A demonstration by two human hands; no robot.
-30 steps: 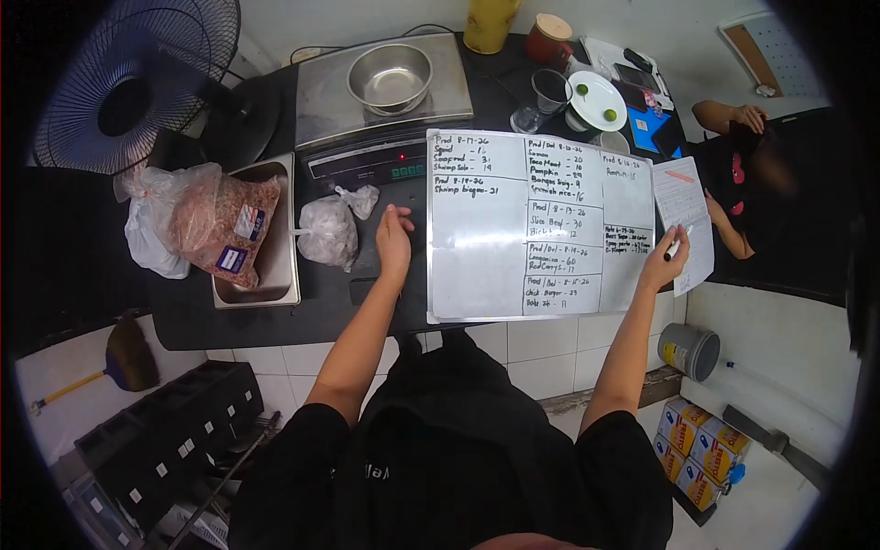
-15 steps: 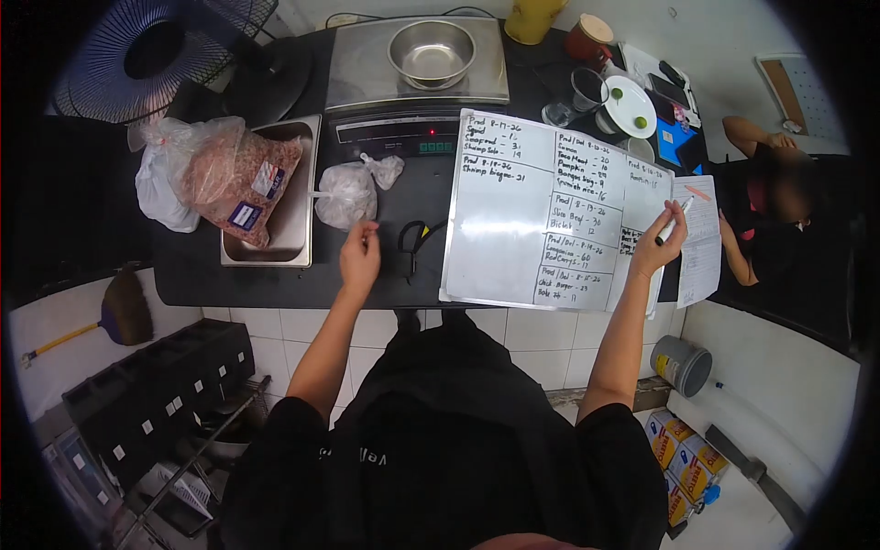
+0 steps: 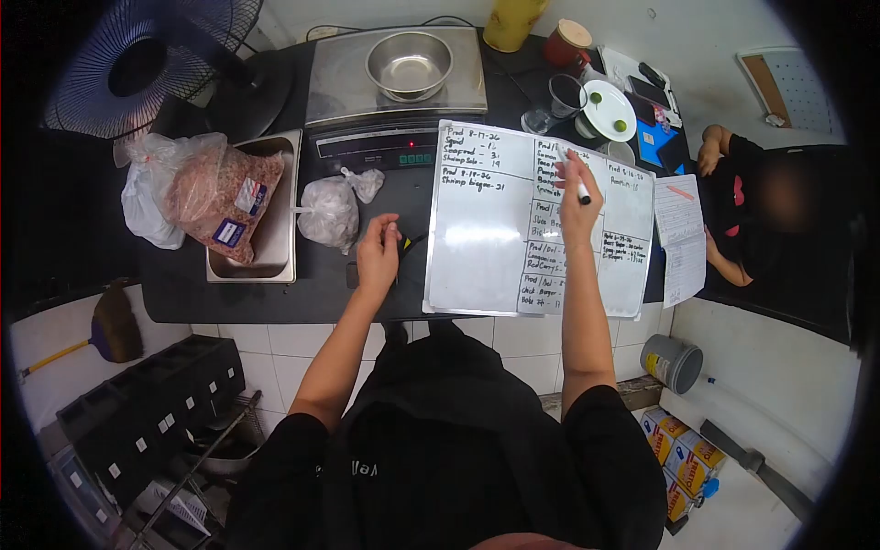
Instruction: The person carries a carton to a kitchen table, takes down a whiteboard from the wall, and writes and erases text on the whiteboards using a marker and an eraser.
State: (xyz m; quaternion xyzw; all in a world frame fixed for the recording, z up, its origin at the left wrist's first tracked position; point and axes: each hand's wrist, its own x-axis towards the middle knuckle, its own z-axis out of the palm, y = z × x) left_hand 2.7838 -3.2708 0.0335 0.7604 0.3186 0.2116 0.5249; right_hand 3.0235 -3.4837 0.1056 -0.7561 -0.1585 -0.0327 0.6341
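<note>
My right hand (image 3: 579,213) grips a marker (image 3: 584,194) with a black end, over the upper middle of a whiteboard (image 3: 481,247). Handwritten dates, food names and numbers fill ruled boxes on the board, partly covered by my hand and forearm. Left of the board, my left hand (image 3: 376,255) hovers empty with its fingers loosely bent and apart. Beneath it, black-and-yellow scissors (image 3: 406,242) are mostly hidden. Two knotted plastic bags with pale contents, a larger bag (image 3: 328,215) and a smaller bag (image 3: 368,184), lie just beyond that hand.
A big bag of pinkish ground meat (image 3: 225,197) rests over a steel tray (image 3: 289,211). Behind stand a scale (image 3: 376,147) with a steel bowl (image 3: 410,64) and a fan (image 3: 137,64). At right are a plate (image 3: 609,108), papers (image 3: 680,238) and another person (image 3: 779,220).
My right hand has moved left across the whiteboard with the marker, from its right side to the upper middle. My left hand has shifted right, over the scissors, and its fingers have loosened.
</note>
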